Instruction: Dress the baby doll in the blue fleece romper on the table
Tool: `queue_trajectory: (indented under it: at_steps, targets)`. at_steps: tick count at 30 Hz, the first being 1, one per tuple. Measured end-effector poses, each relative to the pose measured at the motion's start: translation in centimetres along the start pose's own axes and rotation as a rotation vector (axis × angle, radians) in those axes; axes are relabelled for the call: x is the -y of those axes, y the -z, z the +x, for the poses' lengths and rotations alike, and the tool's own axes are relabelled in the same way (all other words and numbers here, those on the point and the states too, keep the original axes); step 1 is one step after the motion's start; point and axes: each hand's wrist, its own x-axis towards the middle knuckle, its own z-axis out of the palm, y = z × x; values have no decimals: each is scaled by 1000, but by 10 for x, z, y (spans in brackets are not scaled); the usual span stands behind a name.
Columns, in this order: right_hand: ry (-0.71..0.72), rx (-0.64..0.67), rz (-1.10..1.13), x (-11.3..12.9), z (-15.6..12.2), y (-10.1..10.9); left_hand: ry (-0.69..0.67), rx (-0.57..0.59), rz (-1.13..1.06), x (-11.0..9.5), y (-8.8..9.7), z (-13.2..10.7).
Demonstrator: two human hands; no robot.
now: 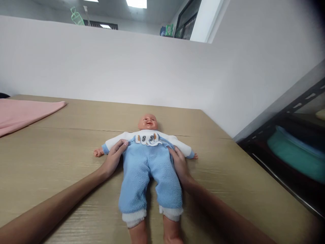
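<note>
A baby doll [148,122] lies on its back on the wooden table [63,159], head pointing away from me. It wears a blue fleece romper [147,169] with white sleeves and white cuffs at the legs. My left hand [114,157] rests against the doll's side under its arm, fingers curled onto the blue fabric near the shoulder. My right hand [179,162] presses along the other side of the romper, fingers closed on the fabric at the waist.
A pink cloth [22,113] lies at the table's far left. A white partition wall [127,67] runs behind the table. A dark metal shelf [291,149] with a teal item stands to the right, beyond the table edge.
</note>
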Motion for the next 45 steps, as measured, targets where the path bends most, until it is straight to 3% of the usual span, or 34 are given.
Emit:
queue_trajectory:
  at_steps: [4, 9, 12, 15, 18, 23, 28, 31, 33, 36, 40, 44, 45]
  targets:
    - [66, -120, -91, 17, -12, 4, -29, 150, 185, -20, 3, 6]
    - [289, 99, -291, 49, -2, 3, -158, 203, 485, -43, -5, 23]
    - [203, 262, -241, 54, 21, 1, -165, 257, 579, -47, -10, 35]
    - [98, 345, -155, 44, 45, 4, -144, 256, 616, -43, -11, 43]
    - [91, 395, -153, 33, 55, 11, -118, 263, 627, -37, -9, 46]
    - [194, 342, -266, 29, 55, 20, -137, 257, 578, -26, -1, 51]
    - [174, 243, -320, 28, 63, 14, -150, 168, 360, -6, 8, 54]
    - [339, 69, -388, 33, 67, 1, -163, 59, 258, 7, 8, 51]
    - [502, 51, -436, 45, 71, -12, -194, 4, 232, 14, 5, 48]
    - [650, 245, -520, 72, 89, -38, -268, -110, 217, 20, 0, 42]
    - [666, 592, -667, 102, 131, -81, -459, -261, 309, 23, -2, 35]
    - [615, 1059, -643, 105, 163, -132, -593, -256, 458, 21, 0, 31]
    - [566, 1118, -597, 102, 164, -146, -632, -239, 486, 20, 1, 30]
